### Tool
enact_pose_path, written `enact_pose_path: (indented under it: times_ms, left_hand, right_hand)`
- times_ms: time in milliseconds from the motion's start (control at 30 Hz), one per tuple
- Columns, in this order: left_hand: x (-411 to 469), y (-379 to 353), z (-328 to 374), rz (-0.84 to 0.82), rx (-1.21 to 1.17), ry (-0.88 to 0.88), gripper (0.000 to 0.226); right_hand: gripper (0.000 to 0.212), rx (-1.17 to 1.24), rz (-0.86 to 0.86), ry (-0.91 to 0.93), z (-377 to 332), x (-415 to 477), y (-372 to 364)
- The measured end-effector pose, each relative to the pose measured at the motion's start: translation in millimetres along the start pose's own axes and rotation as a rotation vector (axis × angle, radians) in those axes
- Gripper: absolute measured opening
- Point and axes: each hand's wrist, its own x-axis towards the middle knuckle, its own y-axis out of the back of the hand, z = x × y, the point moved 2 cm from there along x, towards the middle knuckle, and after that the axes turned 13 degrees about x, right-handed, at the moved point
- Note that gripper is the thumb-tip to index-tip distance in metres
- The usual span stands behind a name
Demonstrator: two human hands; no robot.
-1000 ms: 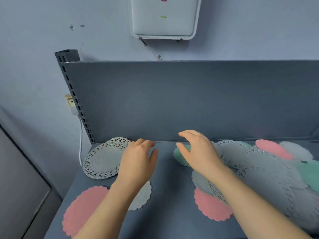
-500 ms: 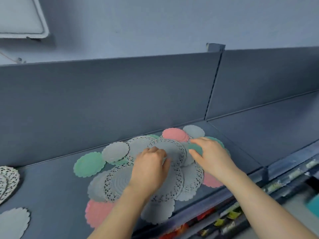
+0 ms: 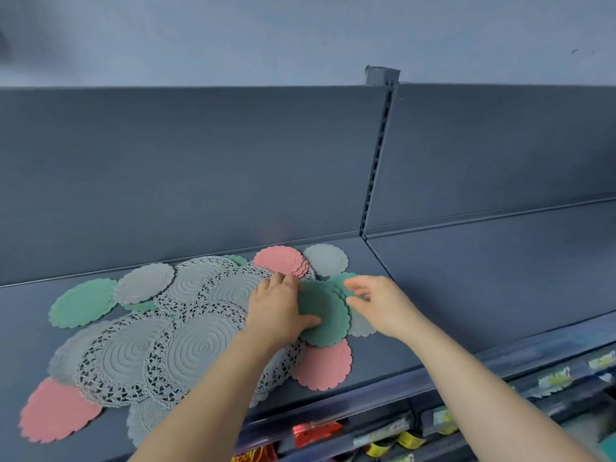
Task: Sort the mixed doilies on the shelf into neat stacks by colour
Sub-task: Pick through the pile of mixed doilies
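Head view: on the dark grey metal shelf (image 3: 416, 295), round doilies overlap in a heap: large grey doilies (image 3: 200, 348) with pierced lace rims and embossed rings, and small scalloped pink doilies (image 3: 325, 365). The left hand (image 3: 278, 313) has its grip pinched on a green doily (image 3: 325, 315), thumb on top, at the heap's right end. The right hand (image 3: 380, 305) is just beside it with bent fingers; whether that grip pinches, I cannot tell, and the writing on the packets (image 3: 316, 431) under the shelf's front edge is too blurred to read.

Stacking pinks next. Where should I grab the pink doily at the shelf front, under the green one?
Pinch the pink doily at its free front-right rim, coming from the shelf front; it lies flat, far side tucked under the green doily and lace doily.
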Motion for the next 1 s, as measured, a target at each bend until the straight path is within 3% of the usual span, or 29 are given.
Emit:
enact_pose_path:
  times_ms: [200,467,667,1000]
  left_hand:
    - [-7,4,-8,0.053,-0.320,0.112,0.035]
    - [-17,16,-19,0.172,-0.562,0.220,0.042]
    - [-34,44,-48,0.362,-0.707,0.313,0.030]
    - [-118,59,-165,0.558,-0.831,0.569,0.034]
  right_hand:
    - [0.044,0.102,-0.119,-0.001,-3,19,-7]
    - [0.026,0.318,-0.034,0.099,-26,22,-5]
    - [0.022,0.511,-0.083,0.263,-77,17,-12]
    - [0.016,0.575,-0.211,0.344,-167,9,-121]
